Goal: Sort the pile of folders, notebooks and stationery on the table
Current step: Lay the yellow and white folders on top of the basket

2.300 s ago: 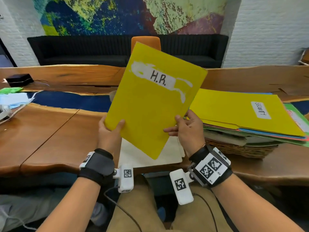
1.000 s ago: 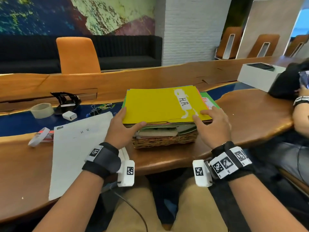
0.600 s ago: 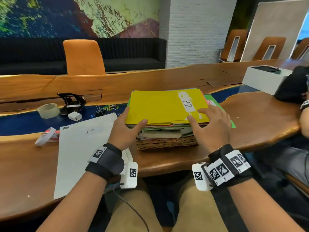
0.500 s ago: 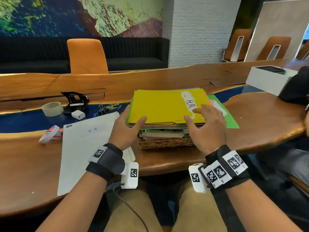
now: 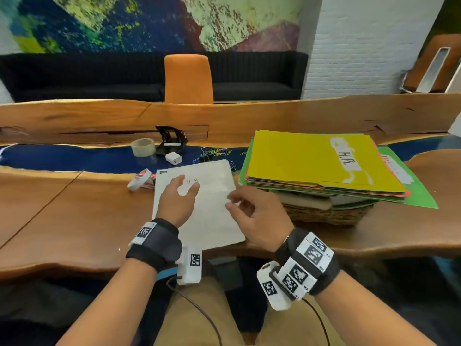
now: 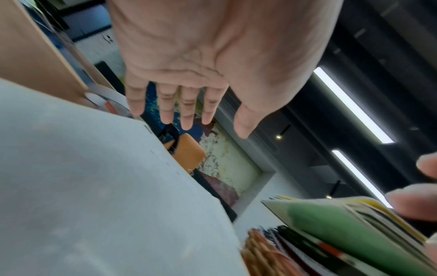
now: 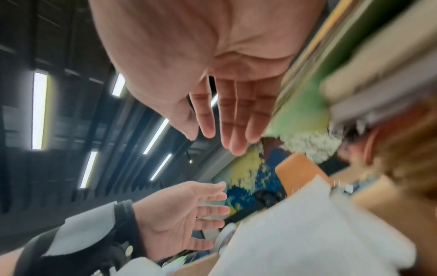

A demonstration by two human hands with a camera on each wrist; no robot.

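A yellow folder labelled "H.R." tops a stack of coloured folders on a wicker basket at the right. White papers marked "H R" lie in front of me. My left hand hovers over the papers, fingers straight, holding nothing; the left wrist view shows the left hand empty above the papers. My right hand floats over the papers' right edge with loose fingers and is empty. In the right wrist view the right hand is next to the blurred stack.
Behind the papers on the blue strip lie a tape roll, a black hole punch, a small white charger, loose paper clips and a white band. An orange chair stands beyond the table.
Both hands left the yellow H.R. folder on the stack and moved left over the white papers. The head view swung left.
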